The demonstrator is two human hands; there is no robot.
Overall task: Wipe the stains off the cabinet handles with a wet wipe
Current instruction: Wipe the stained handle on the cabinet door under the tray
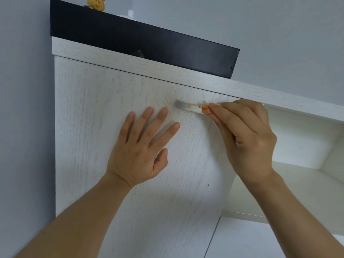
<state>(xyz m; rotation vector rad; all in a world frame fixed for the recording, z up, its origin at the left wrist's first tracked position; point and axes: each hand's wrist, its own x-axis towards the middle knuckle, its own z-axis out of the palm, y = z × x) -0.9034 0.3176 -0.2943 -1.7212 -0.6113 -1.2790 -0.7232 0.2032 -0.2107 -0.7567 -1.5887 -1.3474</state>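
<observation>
At the far left there is a plain grey wall (22,90), and next to it stands the white cabinet (78,112) with a pale wood-grain front. On top of the cabinet lies a long black box (141,40), and behind its left end a woven yellow ball (95,3) and a small white object (130,13) are partly visible.

The left hand (143,146) rests flat on the cabinet door (89,155), the palm against the surface and the fingers spread apart, pointing upward. It holds nothing. Its fingertips end just below and to the left of the handle.

The handle (188,107) is a short grey bar fixed across the upper part of the door, near the top edge. Its left end looks clean, but orange stains (193,105) cover its middle and right part, and a faint orange smear is also on the door just above it.

The right hand (245,138) comes from the right side with the fingers pressed together in a pinch at the right end of the handle. Between the fingertips a small piece of white wet wipe (205,108) shows, with an orange mark on it, touching the handle. Most of the wipe is hidden by the fingers.

To the right of the door an open white shelf compartment (301,146) is visible.
</observation>
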